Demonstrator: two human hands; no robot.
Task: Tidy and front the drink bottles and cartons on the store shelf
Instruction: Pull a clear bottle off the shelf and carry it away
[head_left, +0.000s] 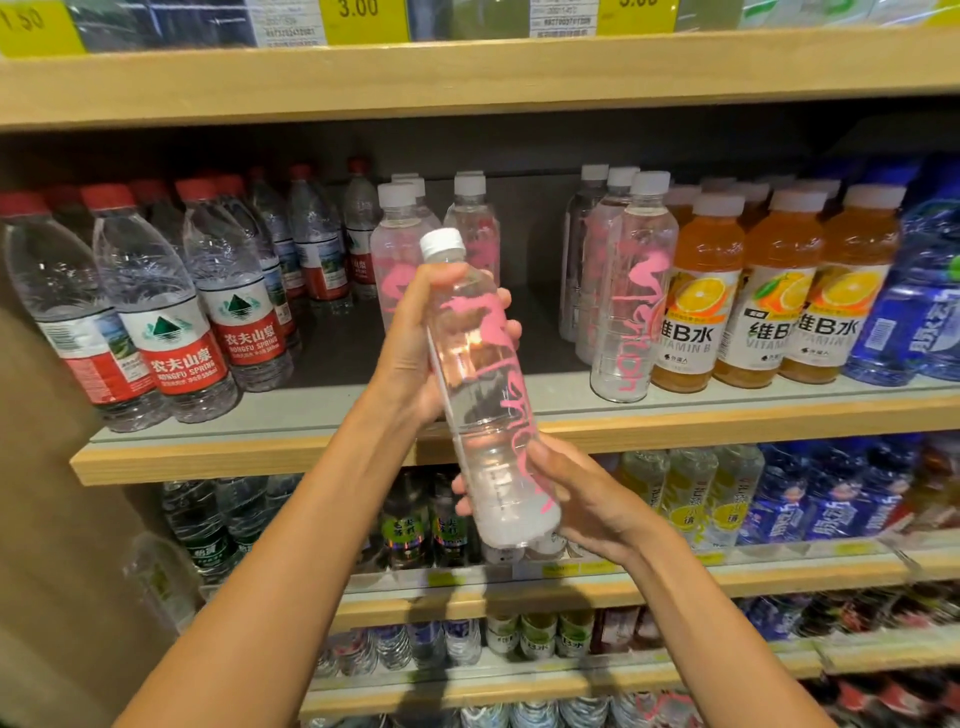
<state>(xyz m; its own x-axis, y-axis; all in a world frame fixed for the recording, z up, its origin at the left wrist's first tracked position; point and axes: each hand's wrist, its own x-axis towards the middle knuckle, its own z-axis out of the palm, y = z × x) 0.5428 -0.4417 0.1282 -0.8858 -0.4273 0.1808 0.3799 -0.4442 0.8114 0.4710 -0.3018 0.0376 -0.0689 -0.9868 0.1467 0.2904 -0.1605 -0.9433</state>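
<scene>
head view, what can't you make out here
1. Numbers on the price tags: cut off by the top edge, head view.
2. Pink lettering on the held bottle: partly covered by the left hand and the right hand, head view.
3. Labels of the lower shelf bottles: blurred, unreadable, head view.

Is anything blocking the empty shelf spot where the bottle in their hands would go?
Nothing visible does: the held bottle faces a bare shelf gap, with matching bottles only at its back.
</scene>
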